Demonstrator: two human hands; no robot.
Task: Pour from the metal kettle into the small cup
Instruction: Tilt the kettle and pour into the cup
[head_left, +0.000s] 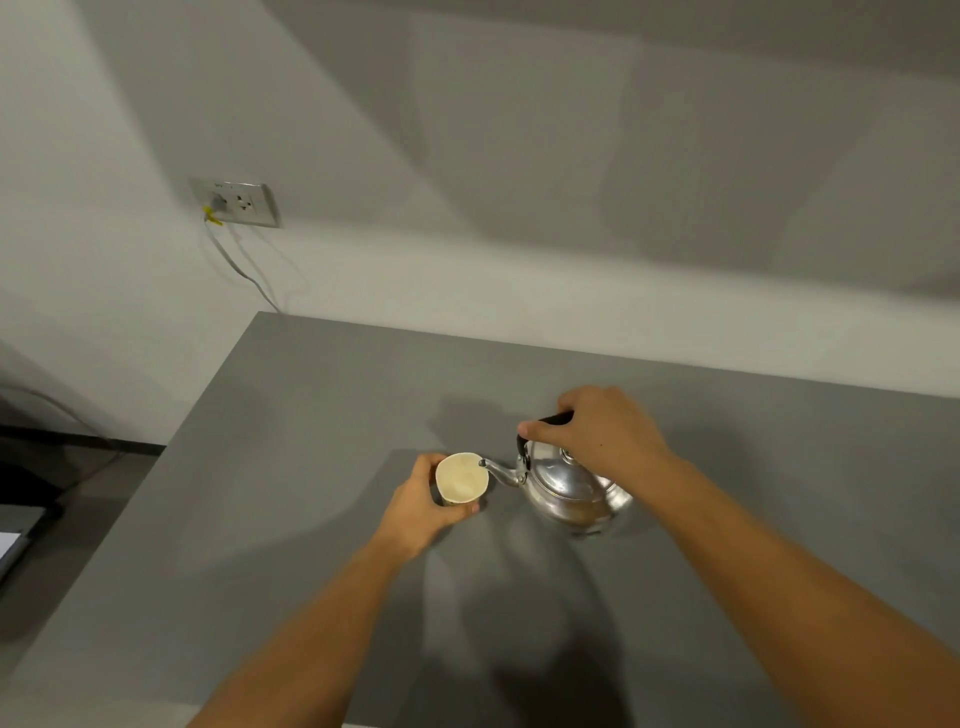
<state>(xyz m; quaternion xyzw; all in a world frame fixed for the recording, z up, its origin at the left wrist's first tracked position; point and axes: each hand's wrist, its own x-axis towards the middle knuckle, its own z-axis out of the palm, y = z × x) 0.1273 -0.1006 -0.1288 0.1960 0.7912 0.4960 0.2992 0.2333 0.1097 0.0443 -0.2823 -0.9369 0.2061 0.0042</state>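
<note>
A shiny metal kettle (569, 486) with a black handle is tilted to the left above the grey table (291, 467). My right hand (605, 431) grips its handle from above. The thin spout tip sits at the right rim of a small cream paper cup (461, 478). My left hand (423, 501) wraps around the cup from the left and below, hiding most of its side. The cup's pale inside faces the camera; I cannot tell whether liquid is flowing.
The table's left edge runs diagonally down to the lower left, with dark floor and furniture beyond it. A white wall stands behind the table, carrying a power socket (241, 203) with a plugged grey cable hanging down.
</note>
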